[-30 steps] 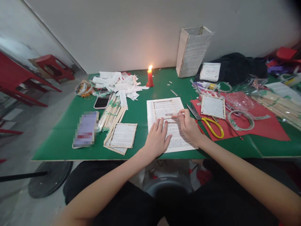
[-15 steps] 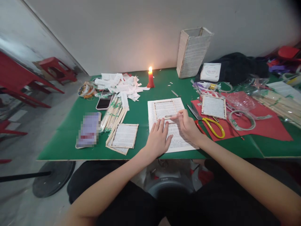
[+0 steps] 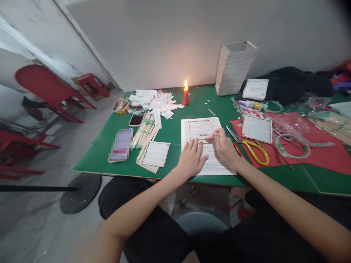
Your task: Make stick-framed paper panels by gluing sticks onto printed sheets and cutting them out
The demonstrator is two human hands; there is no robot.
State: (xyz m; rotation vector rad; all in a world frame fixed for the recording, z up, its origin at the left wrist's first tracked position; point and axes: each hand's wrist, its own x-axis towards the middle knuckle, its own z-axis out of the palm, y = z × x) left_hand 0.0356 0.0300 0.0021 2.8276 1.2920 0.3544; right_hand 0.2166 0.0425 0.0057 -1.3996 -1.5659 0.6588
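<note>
from the head cam, my left hand (image 3: pixel 192 155) is lying open, palm down on the printed sheet (image 3: pixel 212 160), fingers a bit spread with the tips right by the near edge of the stick frame (image 3: pixel 189 130). my right hand (image 3: pixel 225 148) comes in from the other side, fingers curled in and the forefinger stretched toward that same near edge. there's a slim little metal-looking piece (image 3: pixel 205 134) right at those fingertips, but honestly it's too small to tell if i'm gripping it. the frame itself lies flat on the far part of the sheet, and all that's on the green counter (image 3: pixel 173 129) in front of me. scissors (image 3: pixel 241 140) are just to the right of the sheet, next to a paper-covered panel (image 3: pixel 257 128) sitting on red paper (image 3: pixel 323 153). over on the left i've got a couple more panels (image 3: pixel 156 153) overlapping, a bunch of thin sticks (image 3: pixel 146 130) and a heap of white scraps (image 3: pixel 155 100). lit red candle (image 3: pixel 185 98) at the back, with a tall open box (image 3: pixel 237 71) to its right.
</note>
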